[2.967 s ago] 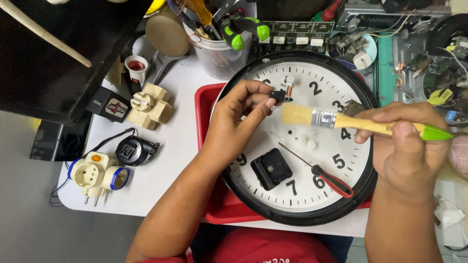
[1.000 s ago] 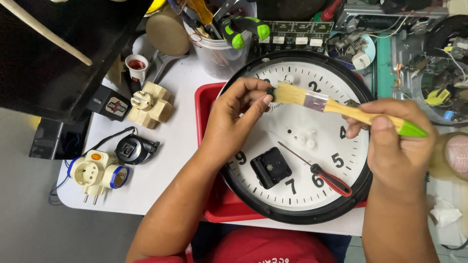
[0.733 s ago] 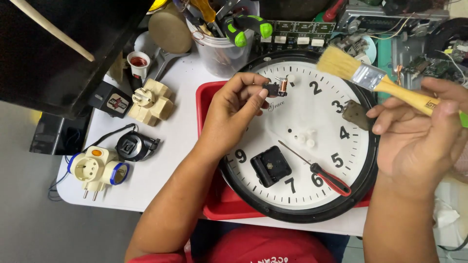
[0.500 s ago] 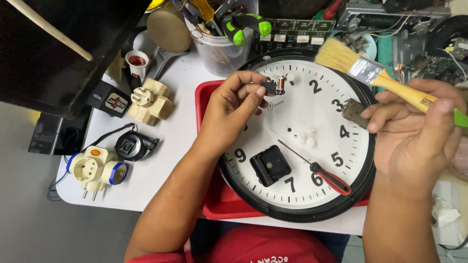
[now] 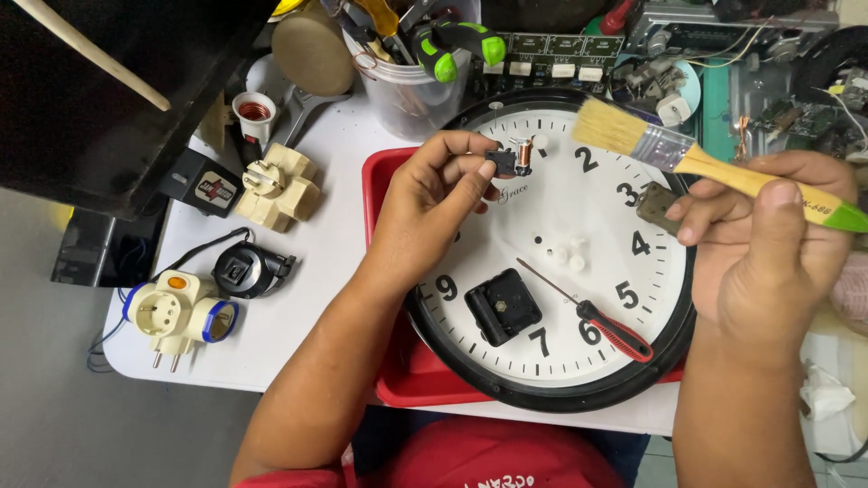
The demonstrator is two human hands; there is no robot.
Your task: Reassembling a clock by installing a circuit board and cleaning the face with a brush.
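My left hand [image 5: 434, 203] pinches a small black part with a copper coil [image 5: 511, 161] above the upper face of a round wall clock [image 5: 597, 208] with a black rim. My right hand [image 5: 768, 235] grips a paintbrush [image 5: 687, 158] with a yellow handle and pale bristles, lifted off to the right of the coil part, and also holds a small greyish piece [image 5: 657, 206] in its fingers. On the clock face lie a black movement box [image 5: 503, 306], a red-handled screwdriver [image 5: 597, 316] and small white gears [image 5: 568, 253]. The clock rests on a red tray [image 5: 384, 271].
On the white table to the left lie beige plug adapters [image 5: 276, 185], a white and blue plug adapter [image 5: 176, 312], a black round plug [image 5: 246, 269] and a lamp socket [image 5: 254, 112]. A clear tub of tools [image 5: 407, 63] and circuit boards [image 5: 561, 54] stand behind the clock.
The brush was touching the coil part a second ago; my right hand has since lifted it away up and to the right. My left hand keeps the part in place.
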